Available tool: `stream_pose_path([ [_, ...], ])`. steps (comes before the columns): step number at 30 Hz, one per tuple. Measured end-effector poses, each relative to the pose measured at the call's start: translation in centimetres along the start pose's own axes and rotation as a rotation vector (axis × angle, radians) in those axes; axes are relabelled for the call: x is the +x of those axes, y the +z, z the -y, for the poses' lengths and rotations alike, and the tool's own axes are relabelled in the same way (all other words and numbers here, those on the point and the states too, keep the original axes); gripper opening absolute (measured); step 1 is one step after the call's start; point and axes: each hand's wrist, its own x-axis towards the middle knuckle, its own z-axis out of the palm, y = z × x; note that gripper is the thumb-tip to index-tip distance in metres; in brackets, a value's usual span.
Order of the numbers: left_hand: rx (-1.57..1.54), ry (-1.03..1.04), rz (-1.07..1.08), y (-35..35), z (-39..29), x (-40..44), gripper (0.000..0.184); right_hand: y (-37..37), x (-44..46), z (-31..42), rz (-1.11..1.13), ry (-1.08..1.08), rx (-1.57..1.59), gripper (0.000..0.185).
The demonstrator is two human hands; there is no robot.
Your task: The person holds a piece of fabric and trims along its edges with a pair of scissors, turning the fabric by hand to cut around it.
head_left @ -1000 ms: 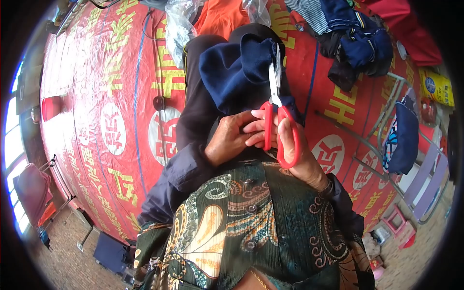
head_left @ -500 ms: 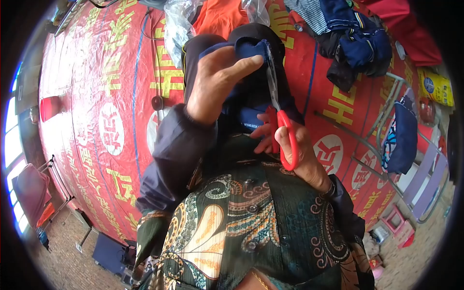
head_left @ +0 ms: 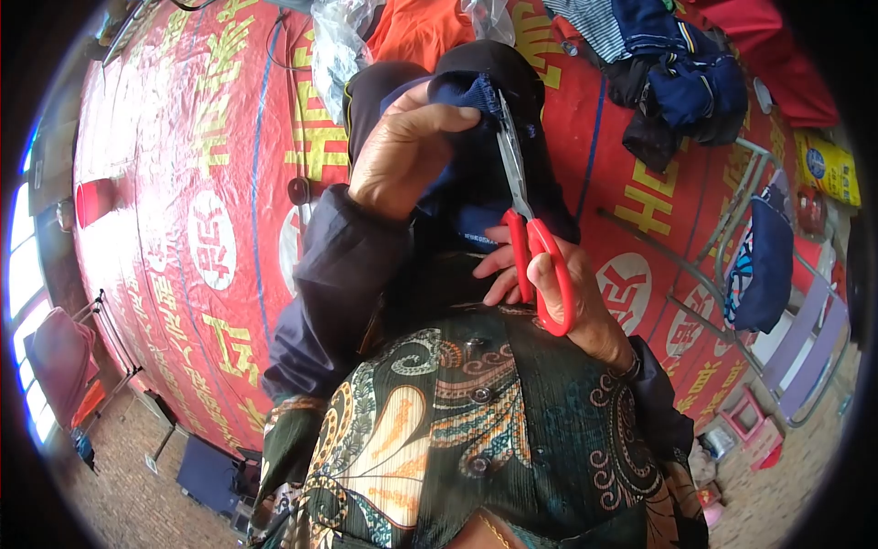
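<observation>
My left hand (head_left: 402,151) pinches the edge of a dark navy piece of cloth (head_left: 465,90) between thumb and fingers, above my knees. My right hand (head_left: 581,297) grips a pair of scissors (head_left: 514,160) with red handles. Their metal blades point up and away from me, with the tips right beside the held cloth edge. Whether the tips touch the cloth I cannot tell. More navy cloth lies across my lap, partly hidden by my left hand.
A red sheet with yellow characters (head_left: 247,302) spreads around me. Beyond my knees lies orange cloth (head_left: 416,32) with clear plastic. A heap of dark clothes (head_left: 681,78) is at upper right. A metal-framed chair (head_left: 805,352) stands to the right, a red container (head_left: 93,203) to the left.
The left hand has turned slightly and drawn the cloth edge a little left. The scissors have shifted slightly, and their handles look a bit farther apart.
</observation>
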Motion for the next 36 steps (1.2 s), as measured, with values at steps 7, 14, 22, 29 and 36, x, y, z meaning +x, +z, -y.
stream_pose_path([
  [7, -0.054, -0.002, -0.003, 0.0, -0.1, -0.2, 0.021, -0.3, -0.6, 0.4, 0.018, 0.022, -0.001, 0.071],
  [14, -0.096, 0.001, 0.045, -0.4, 0.0, -0.1, 0.022, -0.4, -1.5, 0.2, -0.006, -0.031, -0.174, 0.045],
  [22, -0.145, -0.016, 0.126, -0.6, 0.2, 0.1, 0.024, -0.9, -2.8, 1.2, -0.003, 0.082, -0.161, 0.070],
  [29, -0.194, -0.066, 0.143, -0.2, 0.5, 0.5, 0.023, -1.2, -3.1, 1.6, -0.015, 0.038, -0.201, 0.052],
  [36, -0.115, -0.027, 0.125, -0.3, 0.8, 0.5, 0.019, -1.8, -2.7, 0.6, 0.035, -0.095, -0.241, 0.056],
])
